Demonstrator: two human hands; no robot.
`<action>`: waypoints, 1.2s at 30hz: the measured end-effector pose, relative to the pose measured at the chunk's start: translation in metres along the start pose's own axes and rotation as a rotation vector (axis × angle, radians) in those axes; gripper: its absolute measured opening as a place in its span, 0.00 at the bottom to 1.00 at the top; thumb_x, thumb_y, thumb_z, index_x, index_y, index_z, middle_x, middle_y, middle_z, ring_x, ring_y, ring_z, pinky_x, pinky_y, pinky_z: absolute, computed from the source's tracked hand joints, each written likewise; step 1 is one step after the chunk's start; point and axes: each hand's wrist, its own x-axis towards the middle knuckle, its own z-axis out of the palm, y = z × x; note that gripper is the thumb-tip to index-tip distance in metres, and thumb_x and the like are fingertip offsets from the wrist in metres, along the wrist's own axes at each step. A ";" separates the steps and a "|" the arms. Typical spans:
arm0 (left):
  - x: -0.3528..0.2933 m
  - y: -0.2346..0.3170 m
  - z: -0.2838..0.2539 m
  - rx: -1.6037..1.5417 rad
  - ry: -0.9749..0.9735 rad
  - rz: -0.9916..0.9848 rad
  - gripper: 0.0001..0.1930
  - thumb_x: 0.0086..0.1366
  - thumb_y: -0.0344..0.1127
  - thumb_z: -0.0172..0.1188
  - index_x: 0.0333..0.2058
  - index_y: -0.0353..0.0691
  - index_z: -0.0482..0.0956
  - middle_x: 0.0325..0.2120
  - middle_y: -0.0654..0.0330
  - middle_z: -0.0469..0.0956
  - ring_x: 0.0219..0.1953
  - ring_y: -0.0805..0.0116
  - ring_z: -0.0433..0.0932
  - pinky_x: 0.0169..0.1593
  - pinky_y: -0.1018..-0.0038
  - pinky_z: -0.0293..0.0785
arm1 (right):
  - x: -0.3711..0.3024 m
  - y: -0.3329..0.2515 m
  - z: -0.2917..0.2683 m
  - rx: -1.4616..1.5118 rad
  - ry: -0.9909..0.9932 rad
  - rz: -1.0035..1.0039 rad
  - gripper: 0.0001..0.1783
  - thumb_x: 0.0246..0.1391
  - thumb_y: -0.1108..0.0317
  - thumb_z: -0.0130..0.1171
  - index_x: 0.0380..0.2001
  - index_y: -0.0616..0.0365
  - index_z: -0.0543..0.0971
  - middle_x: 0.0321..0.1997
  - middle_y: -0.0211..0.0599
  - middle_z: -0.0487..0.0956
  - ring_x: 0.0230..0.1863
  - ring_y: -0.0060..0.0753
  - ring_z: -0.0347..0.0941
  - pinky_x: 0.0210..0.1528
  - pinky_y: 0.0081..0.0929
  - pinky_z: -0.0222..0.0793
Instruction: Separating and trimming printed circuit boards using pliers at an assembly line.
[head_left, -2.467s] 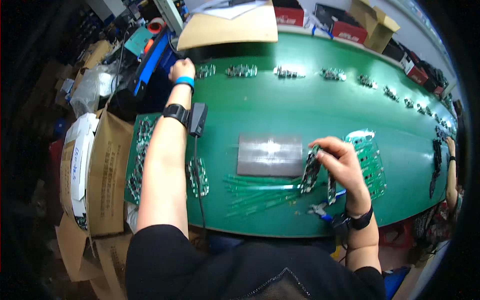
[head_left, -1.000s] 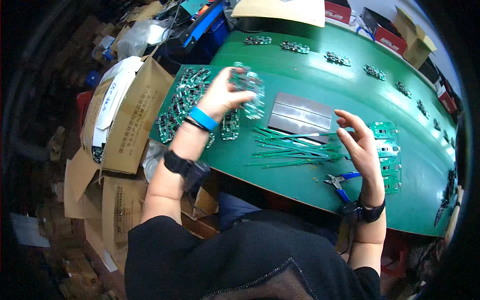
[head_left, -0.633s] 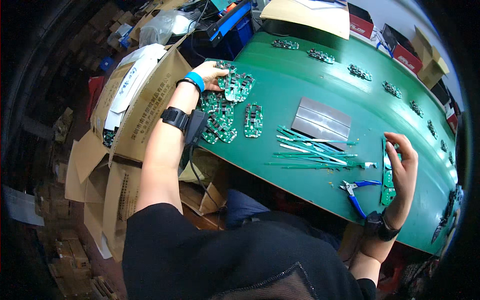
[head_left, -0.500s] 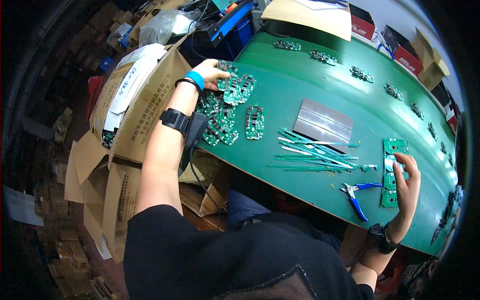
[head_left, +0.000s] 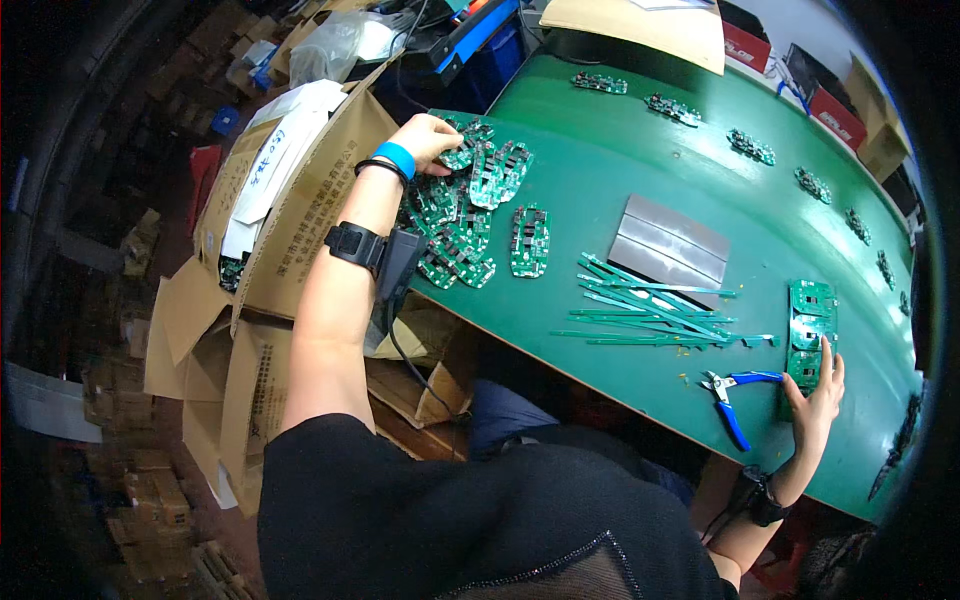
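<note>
At the table's left end my left hand [head_left: 427, 143] is closed, fingertips pinching a green circuit board [head_left: 462, 155] at the top of a heap of boards [head_left: 450, 235]. One single board [head_left: 530, 240] lies just right of that heap. On the right, my right hand [head_left: 818, 400] spans the near part of a green circuit board panel [head_left: 812, 305], thumb at its left edge and fingers at its right. Blue-handled cutting pliers [head_left: 733, 408] lie beside the thumb. Thin green offcut strips [head_left: 650, 312] are strewn left of the panel, partly over a grey metal plate [head_left: 672, 245].
Small groups of boards [head_left: 750, 146] stand in a curved row along the far side of the green table [head_left: 600, 150]. A large cardboard box [head_left: 320, 190] is against the table's left end. Red boxes [head_left: 838, 118] and a tan sheet [head_left: 640, 30] lie at the back.
My right hand has come down from above the panel and its fingers now touch it. My left hand stays at the heap, its fingers now lower on a board. The view has shifted slightly.
</note>
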 end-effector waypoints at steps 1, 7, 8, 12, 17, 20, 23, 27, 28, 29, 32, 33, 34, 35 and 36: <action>-0.002 0.001 0.001 -0.010 -0.002 0.012 0.14 0.57 0.35 0.60 0.40 0.33 0.74 0.29 0.65 0.73 0.31 0.73 0.73 0.30 0.68 0.79 | 0.000 -0.001 -0.001 0.003 -0.009 0.016 0.45 0.37 0.57 0.67 0.61 0.37 0.58 0.63 0.51 0.56 0.61 0.55 0.55 0.59 0.45 0.54; -0.019 0.018 0.003 0.319 0.066 0.072 0.16 0.56 0.41 0.60 0.37 0.33 0.78 0.23 0.64 0.74 0.20 0.76 0.72 0.25 0.75 0.76 | 0.003 0.017 0.007 0.056 0.002 -0.043 0.47 0.34 0.59 0.68 0.60 0.38 0.59 0.62 0.56 0.56 0.61 0.57 0.54 0.59 0.45 0.54; -0.021 0.019 0.003 0.498 0.099 0.152 0.17 0.56 0.43 0.60 0.35 0.33 0.79 0.21 0.63 0.74 0.18 0.77 0.71 0.24 0.77 0.74 | 0.002 0.018 0.007 0.052 0.019 -0.060 0.47 0.33 0.59 0.69 0.60 0.38 0.59 0.62 0.57 0.57 0.61 0.57 0.54 0.59 0.46 0.54; -0.022 0.008 0.012 0.435 0.403 0.658 0.14 0.53 0.40 0.61 0.28 0.32 0.80 0.23 0.51 0.79 0.27 0.66 0.79 0.34 0.71 0.74 | -0.002 0.025 -0.001 0.067 0.037 -0.043 0.49 0.28 0.59 0.71 0.59 0.41 0.62 0.62 0.55 0.57 0.60 0.56 0.57 0.59 0.43 0.55; -0.106 0.036 0.084 -0.114 0.085 0.410 0.10 0.60 0.37 0.56 0.35 0.36 0.78 0.26 0.62 0.78 0.29 0.78 0.75 0.29 0.81 0.72 | -0.001 -0.006 -0.012 0.032 0.147 0.028 0.49 0.25 0.56 0.68 0.58 0.41 0.62 0.58 0.48 0.63 0.56 0.54 0.60 0.56 0.46 0.57; -0.140 0.046 0.138 -0.278 -0.237 0.459 0.10 0.62 0.36 0.54 0.37 0.36 0.78 0.27 0.61 0.78 0.29 0.77 0.75 0.30 0.81 0.73 | -0.013 -0.017 -0.033 0.135 0.255 0.005 0.49 0.25 0.61 0.68 0.58 0.44 0.62 0.57 0.46 0.63 0.56 0.52 0.60 0.58 0.43 0.55; -0.162 0.057 0.199 -0.435 -0.652 0.463 0.13 0.63 0.37 0.53 0.41 0.33 0.76 0.33 0.54 0.78 0.36 0.70 0.76 0.39 0.76 0.75 | -0.033 -0.052 -0.062 0.477 0.229 -0.260 0.49 0.24 0.65 0.67 0.58 0.51 0.62 0.57 0.46 0.64 0.58 0.48 0.59 0.59 0.40 0.53; -0.202 0.073 0.277 -1.086 -0.736 0.566 0.27 0.65 0.37 0.50 0.59 0.39 0.52 0.53 0.56 0.63 0.54 0.68 0.64 0.55 0.70 0.63 | -0.065 -0.123 -0.054 0.648 0.148 -0.451 0.50 0.25 0.62 0.70 0.58 0.56 0.61 0.58 0.47 0.63 0.60 0.48 0.57 0.61 0.39 0.50; -0.201 0.067 0.288 -1.122 -0.635 0.634 0.27 0.66 0.35 0.49 0.60 0.40 0.50 0.55 0.58 0.60 0.56 0.70 0.60 0.58 0.70 0.58 | -0.070 -0.135 -0.048 0.673 0.136 -0.456 0.50 0.26 0.61 0.71 0.58 0.57 0.61 0.59 0.47 0.63 0.60 0.48 0.56 0.61 0.38 0.50; -0.197 0.063 0.286 -1.219 -0.610 0.541 0.25 0.67 0.35 0.46 0.60 0.41 0.52 0.54 0.59 0.61 0.55 0.70 0.61 0.58 0.72 0.58 | -0.075 -0.143 -0.045 0.643 0.125 -0.406 0.51 0.27 0.56 0.72 0.57 0.57 0.61 0.60 0.48 0.61 0.61 0.48 0.55 0.62 0.39 0.50; -0.191 0.057 0.258 -1.468 -0.534 0.379 0.20 0.67 0.34 0.44 0.57 0.44 0.56 0.51 0.60 0.65 0.52 0.69 0.66 0.53 0.69 0.67 | -0.072 -0.130 -0.053 0.624 0.032 -0.448 0.51 0.25 0.57 0.72 0.58 0.56 0.61 0.61 0.48 0.59 0.61 0.49 0.54 0.61 0.40 0.50; -0.189 0.050 0.244 -1.462 -0.510 0.303 0.19 0.67 0.35 0.44 0.57 0.44 0.58 0.50 0.60 0.66 0.50 0.67 0.68 0.51 0.66 0.70 | -0.071 -0.117 -0.059 0.438 0.016 -0.466 0.53 0.22 0.57 0.73 0.57 0.57 0.61 0.61 0.48 0.59 0.62 0.49 0.53 0.61 0.41 0.50; -0.186 0.040 0.230 -1.449 -0.476 0.228 0.18 0.67 0.36 0.44 0.56 0.45 0.59 0.50 0.59 0.68 0.48 0.65 0.71 0.48 0.64 0.72 | -0.071 -0.103 -0.057 0.325 0.022 -0.453 0.54 0.20 0.58 0.73 0.57 0.57 0.61 0.61 0.47 0.59 0.62 0.50 0.53 0.61 0.41 0.49; -0.182 0.032 0.218 -1.464 -0.506 0.178 0.18 0.67 0.37 0.43 0.55 0.45 0.60 0.48 0.58 0.69 0.47 0.63 0.72 0.47 0.63 0.74 | -0.072 -0.088 -0.056 0.254 0.000 -0.443 0.55 0.19 0.59 0.73 0.57 0.57 0.61 0.60 0.47 0.60 0.62 0.51 0.53 0.61 0.41 0.48; -0.178 0.023 0.209 -1.478 -0.536 0.127 0.17 0.67 0.39 0.43 0.54 0.45 0.62 0.47 0.58 0.70 0.46 0.62 0.73 0.46 0.63 0.75 | -0.074 -0.074 -0.053 0.182 -0.022 -0.431 0.55 0.17 0.59 0.73 0.57 0.57 0.61 0.60 0.47 0.60 0.62 0.51 0.52 0.61 0.41 0.48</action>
